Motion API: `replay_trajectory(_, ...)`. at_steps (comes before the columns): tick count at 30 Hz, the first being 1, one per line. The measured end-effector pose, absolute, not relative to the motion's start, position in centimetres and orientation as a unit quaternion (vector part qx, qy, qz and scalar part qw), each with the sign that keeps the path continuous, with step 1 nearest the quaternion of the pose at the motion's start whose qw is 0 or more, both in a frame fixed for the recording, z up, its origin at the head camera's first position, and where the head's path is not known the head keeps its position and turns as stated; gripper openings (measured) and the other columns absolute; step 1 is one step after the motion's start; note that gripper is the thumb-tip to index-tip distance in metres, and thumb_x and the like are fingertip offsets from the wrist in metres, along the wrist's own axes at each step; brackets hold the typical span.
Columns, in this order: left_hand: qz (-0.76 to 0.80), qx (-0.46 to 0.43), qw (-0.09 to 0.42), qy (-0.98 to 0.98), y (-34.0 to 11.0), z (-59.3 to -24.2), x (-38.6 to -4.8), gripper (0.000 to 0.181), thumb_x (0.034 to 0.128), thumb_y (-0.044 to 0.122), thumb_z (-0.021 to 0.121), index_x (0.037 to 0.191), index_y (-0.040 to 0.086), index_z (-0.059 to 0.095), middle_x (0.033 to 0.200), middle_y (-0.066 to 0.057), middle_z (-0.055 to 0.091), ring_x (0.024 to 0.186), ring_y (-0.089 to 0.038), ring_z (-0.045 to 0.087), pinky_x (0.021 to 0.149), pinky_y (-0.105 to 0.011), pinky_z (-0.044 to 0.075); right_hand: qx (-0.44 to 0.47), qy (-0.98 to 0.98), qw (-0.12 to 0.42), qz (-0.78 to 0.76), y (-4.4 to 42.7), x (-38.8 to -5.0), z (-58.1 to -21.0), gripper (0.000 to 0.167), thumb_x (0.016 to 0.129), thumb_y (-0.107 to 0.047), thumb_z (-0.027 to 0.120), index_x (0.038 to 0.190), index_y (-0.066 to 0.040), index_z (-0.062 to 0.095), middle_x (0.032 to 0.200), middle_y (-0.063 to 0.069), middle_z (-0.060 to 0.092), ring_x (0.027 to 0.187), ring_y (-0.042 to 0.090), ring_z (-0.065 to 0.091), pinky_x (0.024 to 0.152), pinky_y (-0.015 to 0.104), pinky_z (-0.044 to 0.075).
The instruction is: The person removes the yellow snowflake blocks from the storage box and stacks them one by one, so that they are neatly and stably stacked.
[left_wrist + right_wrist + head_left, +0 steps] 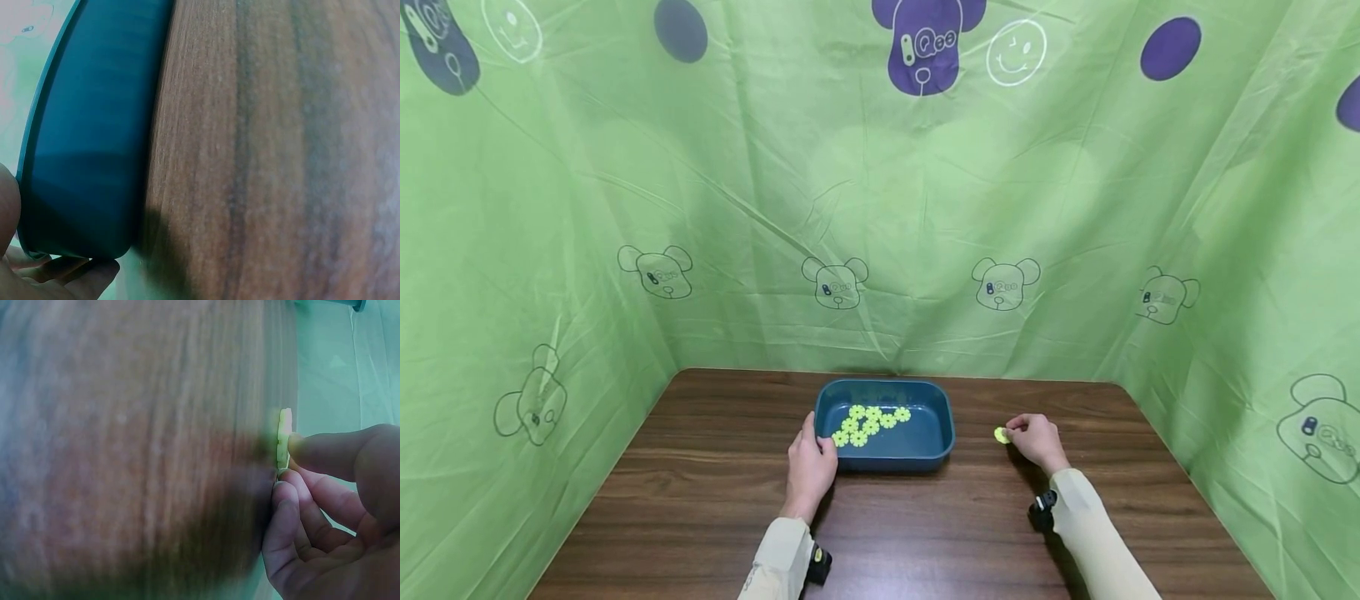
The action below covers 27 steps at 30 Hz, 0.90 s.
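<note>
A blue rectangular bin (pixel 895 464) stands on the wooden table, with several yellow-green flower-shaped pieces (pixel 870 427) lying mostly in its left half. The left hand (pixel 812 468) grips the bin's left end, thumb at the rim; in the left wrist view its fingers (pixel 94 278) are against the end of the bin (pixel 94 137). Right of the bin, the right hand (pixel 1036 440) pinches one yellow-green piece (pixel 1001 435) low over the table. The right wrist view shows that piece (pixel 284 439) on edge between thumb and fingers of the hand (pixel 337 512); whether it touches the table is unclear.
The brown wooden table (pixel 917 533) is enclosed at the back and sides by green curtains (pixel 895 208) with printed bear faces and purple spots. A dark wrist device (pixel 1042 511) sits at the right wrist, another (pixel 819 564) at the left.
</note>
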<state>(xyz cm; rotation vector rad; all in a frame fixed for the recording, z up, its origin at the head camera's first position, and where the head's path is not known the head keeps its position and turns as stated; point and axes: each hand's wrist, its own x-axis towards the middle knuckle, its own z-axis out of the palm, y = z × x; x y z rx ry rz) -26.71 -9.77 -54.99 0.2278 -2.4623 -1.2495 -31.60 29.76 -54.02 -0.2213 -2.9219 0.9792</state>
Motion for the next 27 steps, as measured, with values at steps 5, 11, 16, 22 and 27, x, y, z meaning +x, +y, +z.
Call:
replay_trajectory(5, -0.443, 0.083, 0.180, -0.874, -9.77, -54.90, -26.63, 0.055, 0.0962, 0.009, 0.051, 0.150, -0.002, 0.044, 0.136, -0.031, 0.058, 0.123, -0.044, 0.060, 0.099, -0.056, 0.050, -0.066, -0.948, 0.033, 0.310, 29.80, -31.64, -54.13, 0.015, 0.090, -0.018, 0.069, 0.094, -0.005, 0.076, 0.094, 0.012, 0.073, 0.087, 0.028, 0.062, 0.077, 0.040, 0.048)
replay_trajectory(11, -0.445, 0.085, 0.181, -0.873, -9.71, -54.79, -26.66, 0.055, 0.0960, 0.009, 0.052, 0.150, -0.001, 0.044, 0.136, -0.030, 0.058, 0.123, -0.044, 0.060, 0.100, -0.056, 0.050, -0.063, -0.948, 0.033, 0.310, 29.85, -31.68, -54.20, 0.014, 0.090, -0.018, 0.069, 0.093, -0.006, 0.076, 0.093, 0.012, 0.073, 0.086, 0.027, 0.062, 0.076, 0.041, 0.048)
replay_trajectory(16, -0.448, 0.077, 0.191, -0.870, -9.70, -54.66, -26.69, 0.055, 0.0951, 0.007, 0.053, 0.149, -0.003, 0.045, 0.135, -0.031, 0.059, 0.122, -0.045, 0.061, 0.098, -0.056, 0.051, -0.061, -0.950, 0.035, 0.306, 29.90, -31.83, -54.14, 0.014, 0.090, -0.018, 0.069, 0.092, -0.006, 0.076, 0.093, 0.011, 0.073, 0.087, 0.026, 0.062, 0.077, 0.040, 0.049)
replay_trajectory(22, -0.451, 0.075, 0.194, -0.868, -9.81, -54.82, -26.71, 0.055, 0.0954, 0.008, 0.052, 0.149, -0.003, 0.045, 0.138, -0.029, 0.058, 0.124, -0.043, 0.060, 0.101, -0.055, 0.050, -0.058, -0.948, 0.021, 0.311, 29.77, -31.58, -53.78, 0.014, 0.092, -0.016, 0.069, 0.094, -0.004, 0.075, 0.092, 0.010, 0.072, 0.083, 0.025, 0.060, 0.072, 0.038, 0.048)
replay_trajectory(27, -0.452, 0.074, 0.196, -0.867, -9.88, -54.93, -26.82, 0.055, 0.0951, 0.008, 0.052, 0.148, -0.003, 0.046, 0.137, -0.029, 0.059, 0.124, -0.043, 0.060, 0.100, -0.056, 0.050, -0.060, -0.948, 0.018, 0.312, 29.80, -31.58, -53.61, 0.014, 0.091, -0.015, 0.068, 0.094, -0.003, 0.075, 0.093, 0.011, 0.071, 0.084, 0.026, 0.060, 0.073, 0.038, 0.048)
